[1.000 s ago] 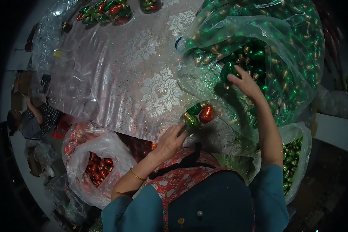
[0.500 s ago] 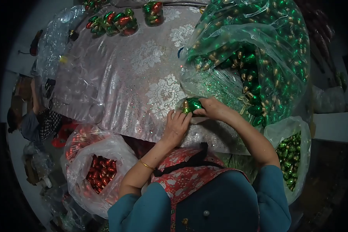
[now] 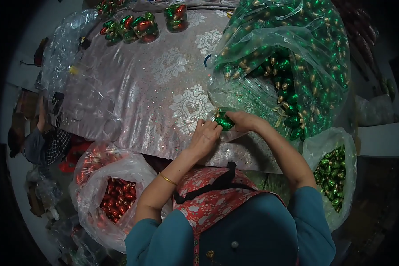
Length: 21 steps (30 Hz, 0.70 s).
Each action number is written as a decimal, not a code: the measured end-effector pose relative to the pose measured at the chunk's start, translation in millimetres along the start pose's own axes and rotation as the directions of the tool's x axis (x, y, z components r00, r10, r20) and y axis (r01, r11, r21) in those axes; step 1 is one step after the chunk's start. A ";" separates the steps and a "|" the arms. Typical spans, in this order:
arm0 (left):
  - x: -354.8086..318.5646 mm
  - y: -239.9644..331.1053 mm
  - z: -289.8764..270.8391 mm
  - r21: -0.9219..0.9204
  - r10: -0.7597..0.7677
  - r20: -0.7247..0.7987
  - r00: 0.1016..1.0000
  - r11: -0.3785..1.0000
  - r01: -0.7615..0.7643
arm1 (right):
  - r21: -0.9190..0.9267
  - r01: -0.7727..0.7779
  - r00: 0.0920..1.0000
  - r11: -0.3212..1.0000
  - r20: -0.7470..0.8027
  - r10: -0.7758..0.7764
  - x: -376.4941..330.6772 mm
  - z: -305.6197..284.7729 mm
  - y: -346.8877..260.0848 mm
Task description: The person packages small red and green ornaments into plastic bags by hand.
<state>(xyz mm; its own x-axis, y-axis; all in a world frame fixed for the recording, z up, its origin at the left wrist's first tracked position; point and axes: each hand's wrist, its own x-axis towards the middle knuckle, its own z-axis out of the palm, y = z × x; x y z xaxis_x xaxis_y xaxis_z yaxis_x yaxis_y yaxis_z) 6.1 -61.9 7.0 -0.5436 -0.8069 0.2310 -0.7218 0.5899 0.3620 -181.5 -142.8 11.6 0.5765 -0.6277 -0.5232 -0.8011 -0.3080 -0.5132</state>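
At the table's near edge, my two hands meet around a clear plastic tub (image 3: 228, 135), lying low between them and mostly covered. Glittery green bulb-shaped ornaments (image 3: 224, 122) show at its mouth. My left hand (image 3: 205, 136) curls its fingers against the left side of the tub. From the right, my right hand (image 3: 244, 121) closes over the tub and the green ornament, its thumb and fingertips partly hidden. Just beyond my right hand lies a large clear bag (image 3: 252, 95) of green ornaments with gold caps, its mouth spread toward me.
Several filled clear tubs (image 3: 146, 30) of red and green ornaments stand at the far left. An open bag of red ornaments (image 3: 118, 199) is at my left, one of small green ornaments (image 3: 331, 177) at my right. A person (image 3: 35, 137) is at the far left. Glitter covers the patterned tablecloth (image 3: 159, 106).
The green ornament between my hands has turned; its gold cap, visible at its left before, is now mostly hidden. My left hand has shifted slightly right, its fingers more curled.
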 end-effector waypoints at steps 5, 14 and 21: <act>1.2 -6.6 -7.6 -0.008 0.059 -0.042 0.997 0.998 -0.060 | -0.002 -0.055 0.998 0.998 0.012 0.055 -11.0 -9.3 -2.7; 2.5 2.1 -2.3 0.000 0.011 -0.051 0.999 1.000 -0.011 | -0.023 0.063 0.997 0.998 0.054 -0.062 -3.7 6.5 7.9; 6.4 -11.5 12.0 -0.097 0.002 0.099 0.995 0.995 0.008 | -0.054 0.077 0.996 0.996 0.051 -0.074 5.6 18.4 6.8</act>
<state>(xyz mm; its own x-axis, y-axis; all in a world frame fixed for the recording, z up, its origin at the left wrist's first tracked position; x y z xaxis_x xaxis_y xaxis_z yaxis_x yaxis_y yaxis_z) 5.8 -73.5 -6.6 -0.5851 -0.7987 0.1408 -0.6808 0.5780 0.4498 -180.7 -135.3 -7.3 0.6417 -0.5659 -0.5177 -0.7620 -0.3937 -0.5142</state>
